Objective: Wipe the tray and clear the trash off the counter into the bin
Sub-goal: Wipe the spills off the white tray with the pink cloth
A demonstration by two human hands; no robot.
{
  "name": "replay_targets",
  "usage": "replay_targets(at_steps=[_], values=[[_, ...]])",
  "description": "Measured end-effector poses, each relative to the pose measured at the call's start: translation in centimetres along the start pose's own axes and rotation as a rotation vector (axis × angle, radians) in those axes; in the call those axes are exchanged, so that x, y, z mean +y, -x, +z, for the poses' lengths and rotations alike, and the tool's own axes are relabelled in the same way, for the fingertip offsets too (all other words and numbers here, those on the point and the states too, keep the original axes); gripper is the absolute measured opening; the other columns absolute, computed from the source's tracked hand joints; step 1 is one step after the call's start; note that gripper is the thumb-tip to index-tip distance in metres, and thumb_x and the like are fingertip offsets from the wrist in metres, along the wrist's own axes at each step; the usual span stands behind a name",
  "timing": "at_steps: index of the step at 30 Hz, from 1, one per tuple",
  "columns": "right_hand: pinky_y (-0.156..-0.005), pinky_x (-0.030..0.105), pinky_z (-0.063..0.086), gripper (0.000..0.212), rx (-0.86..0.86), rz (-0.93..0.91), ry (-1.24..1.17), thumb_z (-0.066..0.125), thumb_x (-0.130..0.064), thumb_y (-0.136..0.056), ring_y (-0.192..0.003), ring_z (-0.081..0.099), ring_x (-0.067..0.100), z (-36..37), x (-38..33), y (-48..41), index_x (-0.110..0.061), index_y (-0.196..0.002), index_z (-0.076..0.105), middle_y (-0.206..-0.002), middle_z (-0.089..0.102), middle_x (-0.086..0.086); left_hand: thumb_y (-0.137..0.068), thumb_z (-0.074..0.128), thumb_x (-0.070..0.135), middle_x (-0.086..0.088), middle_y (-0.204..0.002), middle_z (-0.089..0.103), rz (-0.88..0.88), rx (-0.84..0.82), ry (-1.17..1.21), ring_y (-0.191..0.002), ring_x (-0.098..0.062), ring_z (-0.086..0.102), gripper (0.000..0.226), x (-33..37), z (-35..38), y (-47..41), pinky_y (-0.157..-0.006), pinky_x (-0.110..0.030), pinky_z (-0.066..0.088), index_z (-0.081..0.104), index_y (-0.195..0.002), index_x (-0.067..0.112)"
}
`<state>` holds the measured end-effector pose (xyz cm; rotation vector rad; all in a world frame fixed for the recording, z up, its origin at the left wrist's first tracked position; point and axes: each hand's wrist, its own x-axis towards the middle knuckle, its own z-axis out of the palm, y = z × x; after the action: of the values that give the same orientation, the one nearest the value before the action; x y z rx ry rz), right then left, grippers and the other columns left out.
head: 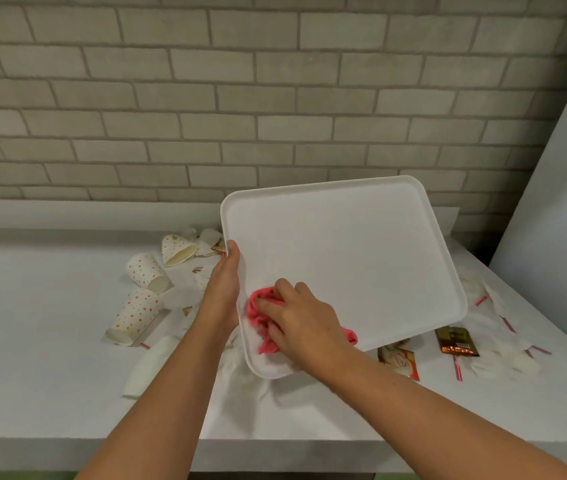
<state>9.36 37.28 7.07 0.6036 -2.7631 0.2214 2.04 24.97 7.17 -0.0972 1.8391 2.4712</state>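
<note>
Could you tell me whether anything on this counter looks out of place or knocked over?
Yes. Three dotted paper cups lie tipped on their sides left of the tray, and wrappers, striped straws and crumpled napkins litter the counter. The tray is tilted, held off the surface.

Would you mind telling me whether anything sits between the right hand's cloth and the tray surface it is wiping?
Nothing visible does: the right hand presses the pink cloth straight onto the bare white tray.
</note>
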Motion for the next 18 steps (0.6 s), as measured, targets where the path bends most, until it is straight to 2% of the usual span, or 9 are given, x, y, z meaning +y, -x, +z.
replay_targets(at_steps=[3, 5, 8, 10, 12, 14, 16, 18], values=[[-0.069, 0.031, 0.046, 0.036, 0.059, 0.121, 0.037, 0.049, -0.028, -0.094, -0.112, 0.043, 0.022, -0.7, 3.0, -2.1, -0.026, -0.129, 0.052, -0.129, 0.043, -0.001, -0.093, 0.033, 0.058, 0.001, -0.119, 0.066, 0.016, -0.006, -0.005, -0.107, -0.02, 0.064, 0.055, 0.4, -1.2, -0.8, -0.089, -0.038, 0.051, 0.054, -0.128, 0.021], [-0.073, 0.032, 0.05, 0.034, 0.167, 0.239, 0.016, 0.05, -0.025, -0.094, -0.109, 0.046, 0.021, -1.1, 4.9, -3.7, -0.023, -0.127, 0.055, -0.125, 0.048, -0.001, -0.094, 0.032, 0.057, 0.005, -0.117, 0.066, 0.026, -0.023, -0.019, -0.106, -0.017, 0.063, 0.051, 0.4, -2.0, -1.3, -0.083, -0.034, 0.052, 0.054, -0.126, 0.025], [-0.063, 0.02, 0.044, 0.027, 0.235, 0.403, -0.195, 0.045, -0.023, -0.096, -0.096, 0.046, 0.012, -1.1, 5.0, -5.8, -0.023, -0.122, 0.053, -0.121, 0.05, -0.003, -0.093, 0.034, 0.057, 0.006, -0.114, 0.067, 0.029, -0.027, -0.024, -0.104, -0.016, 0.064, 0.048, 0.6, -2.3, -2.0, -0.087, -0.036, 0.052, 0.056, -0.122, 0.027], [-0.065, 0.025, 0.047, 0.032, 0.223, 0.299, -0.093, 0.042, -0.032, -0.096, -0.103, 0.044, 0.017, -0.5, 2.9, -6.7, -0.024, -0.126, 0.048, -0.126, 0.044, -0.001, -0.093, 0.035, 0.058, 0.003, -0.111, 0.069, 0.03, -0.042, -0.034, -0.102, -0.019, 0.066, 0.049, 0.8, -2.4, -2.6, -0.089, -0.039, 0.051, 0.059, -0.118, 0.024], [-0.067, 0.034, 0.049, 0.04, 0.225, 0.125, 0.018, 0.042, -0.038, -0.095, -0.111, 0.04, 0.023, 0.7, 0.6, -7.4, -0.023, -0.131, 0.044, -0.13, 0.039, 0.0, -0.092, 0.036, 0.058, -0.001, -0.099, 0.072, 0.042, -0.069, -0.047, -0.094, -0.022, 0.068, 0.051, 1.0, -2.5, -3.4, -0.08, -0.038, 0.053, 0.064, -0.11, 0.019], [-0.061, 0.034, 0.045, 0.042, 0.209, 0.059, 0.026, 0.044, -0.035, -0.095, -0.111, 0.04, 0.024, 1.4, -0.8, -8.1, -0.022, -0.135, 0.042, -0.131, 0.039, -0.001, -0.093, 0.036, 0.055, -0.004, -0.091, 0.072, 0.06, -0.06, -0.056, -0.088, -0.024, 0.067, 0.05, 1.0, -2.9, -3.7, -0.074, -0.036, 0.052, 0.067, -0.103, 0.017], [-0.059, 0.033, 0.044, 0.041, 0.212, 0.07, 0.026, 0.046, -0.031, -0.095, -0.109, 0.04, 0.025, 1.5, -0.6, -9.4, -0.023, -0.135, 0.043, -0.129, 0.041, -0.001, -0.093, 0.036, 0.055, -0.006, -0.102, 0.072, 0.059, -0.066, -0.053, -0.099, -0.025, 0.067, 0.049, 0.9, -3.5, -4.3, -0.089, -0.041, 0.051, 0.067, -0.107, 0.019], [-0.062, 0.035, 0.047, 0.037, 0.235, 0.096, 0.038, 0.044, -0.029, -0.096, -0.108, 0.041, 0.026, 1.3, 0.8, -10.4, -0.024, -0.133, 0.046, -0.128, 0.043, 0.0, -0.091, 0.038, 0.059, -0.003, -0.113, 0.069, 0.057, -0.069, -0.064, -0.106, -0.023, 0.065, 0.05, 0.7, -4.1, -4.5, -0.097, -0.044, 0.048, 0.062, -0.119, 0.024]])
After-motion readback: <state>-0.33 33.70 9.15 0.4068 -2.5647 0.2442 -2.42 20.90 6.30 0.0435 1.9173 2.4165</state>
